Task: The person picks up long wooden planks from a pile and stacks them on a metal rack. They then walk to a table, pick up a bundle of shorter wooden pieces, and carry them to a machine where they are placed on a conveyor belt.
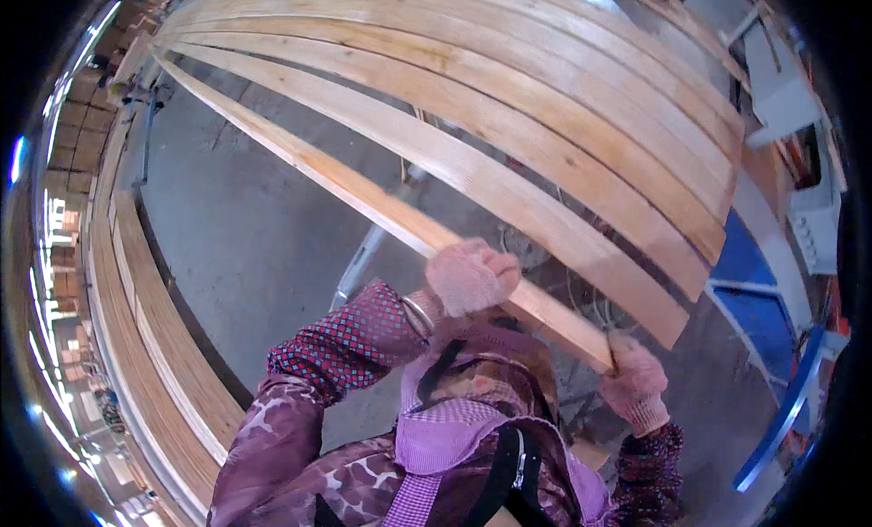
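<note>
A long narrow wooden board (381,207) runs from the far left toward me, standing on its edge or tilted. Partway along it, my left hand (472,277) in a pinkish knitted glove is closed over the board. At its near right end, my right hand (636,379), gloved alike, is closed around the tip. Just beyond lies another separate plank (509,193), with a gap between the two. Farther back, several planks (545,100) lie side by side as a broad wooden surface. My fingertips are partly hidden behind the board.
Stacked long boards (173,327) lie along the left. At the right stand a white machine (813,227) and a blue panel (749,254), with a blue-edged bar (781,427) nearer me. A metal leg (359,265) and loose cables (581,295) show beneath the planks, above the grey floor (227,173).
</note>
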The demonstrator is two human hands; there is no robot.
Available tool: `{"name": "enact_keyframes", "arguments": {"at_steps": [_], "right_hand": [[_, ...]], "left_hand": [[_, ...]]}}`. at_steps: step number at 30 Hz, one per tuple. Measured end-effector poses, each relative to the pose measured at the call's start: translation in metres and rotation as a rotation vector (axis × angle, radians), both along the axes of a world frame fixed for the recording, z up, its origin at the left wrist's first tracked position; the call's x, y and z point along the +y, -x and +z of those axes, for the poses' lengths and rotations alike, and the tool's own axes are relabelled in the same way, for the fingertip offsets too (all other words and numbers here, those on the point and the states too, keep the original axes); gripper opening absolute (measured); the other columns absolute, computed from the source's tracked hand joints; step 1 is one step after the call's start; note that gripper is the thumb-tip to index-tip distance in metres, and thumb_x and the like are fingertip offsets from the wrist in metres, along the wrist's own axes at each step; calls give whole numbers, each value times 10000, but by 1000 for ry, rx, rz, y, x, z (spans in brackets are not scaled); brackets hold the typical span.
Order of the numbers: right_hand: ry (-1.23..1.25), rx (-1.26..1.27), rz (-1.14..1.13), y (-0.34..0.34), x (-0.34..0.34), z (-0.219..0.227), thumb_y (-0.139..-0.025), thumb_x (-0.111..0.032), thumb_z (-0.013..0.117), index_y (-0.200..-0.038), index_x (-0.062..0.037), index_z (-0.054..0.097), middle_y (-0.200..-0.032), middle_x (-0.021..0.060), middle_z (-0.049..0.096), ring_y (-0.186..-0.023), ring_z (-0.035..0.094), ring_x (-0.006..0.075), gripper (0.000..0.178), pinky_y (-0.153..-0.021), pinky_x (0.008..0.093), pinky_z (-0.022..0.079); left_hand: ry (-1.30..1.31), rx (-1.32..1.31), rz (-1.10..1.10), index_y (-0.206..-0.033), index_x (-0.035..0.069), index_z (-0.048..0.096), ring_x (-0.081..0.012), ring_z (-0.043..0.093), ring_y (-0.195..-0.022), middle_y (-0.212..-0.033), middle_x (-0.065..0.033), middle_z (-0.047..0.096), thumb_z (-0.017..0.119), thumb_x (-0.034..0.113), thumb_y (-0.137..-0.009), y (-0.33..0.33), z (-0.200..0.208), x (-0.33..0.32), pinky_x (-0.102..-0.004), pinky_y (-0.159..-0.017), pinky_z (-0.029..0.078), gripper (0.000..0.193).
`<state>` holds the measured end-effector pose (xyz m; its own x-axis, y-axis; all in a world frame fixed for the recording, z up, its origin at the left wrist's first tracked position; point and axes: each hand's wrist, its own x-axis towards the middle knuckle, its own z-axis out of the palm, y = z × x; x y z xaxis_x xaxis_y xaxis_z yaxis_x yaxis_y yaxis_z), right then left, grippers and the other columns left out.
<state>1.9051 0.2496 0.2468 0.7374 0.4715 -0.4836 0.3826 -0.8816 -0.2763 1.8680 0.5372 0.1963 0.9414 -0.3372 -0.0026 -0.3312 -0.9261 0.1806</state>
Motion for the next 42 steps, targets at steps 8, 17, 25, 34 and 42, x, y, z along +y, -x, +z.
{"name": "enact_keyframes", "arguments": {"at_steps": [8,17,25,34,42], "right_hand": [[-394,-71,95,-45,28,-13,-681,-292,668,-1173,-49,490,-1031,131,573,-891,568,301,577,-769,364,459],[194,-772,579,-61,78,-73,-731,-158,568,-1207,43,427,-878,115,529,-716,563,246,535,-654,354,460],[-49,476,166,-80,78,-17,-669,-137,636,-959,-43,595,-701,78,605,-648,578,161,308,-585,307,472],[-76,739,-51,-87,81,14,-809,-148,592,-1178,-55,558,-971,-4,601,-845,524,79,381,-754,246,427],[-252,-269,182,-121,96,-20,-732,-219,592,-973,-42,582,-914,124,605,-877,584,261,299,-694,318,468]], "left_hand": [[29,145,15,-809,133,601,-183,605,-863,-862,1,604,612,205,-663,1,-3,1,-329,-716,499,163],[120,-192,-47,-786,121,565,-166,565,-797,-803,9,543,575,192,-658,5,-22,0,-309,-688,470,147],[83,15,-185,-907,106,600,-219,568,-941,-954,-43,573,681,365,-671,-5,-11,9,-353,-813,464,359],[246,-586,-98,-937,101,596,-225,568,-951,-981,-51,590,693,416,-634,-23,11,18,-391,-830,461,448],[13,266,-172,-920,126,611,-236,585,-892,-880,-41,613,715,474,-606,-57,31,11,-373,-732,495,480]]}}
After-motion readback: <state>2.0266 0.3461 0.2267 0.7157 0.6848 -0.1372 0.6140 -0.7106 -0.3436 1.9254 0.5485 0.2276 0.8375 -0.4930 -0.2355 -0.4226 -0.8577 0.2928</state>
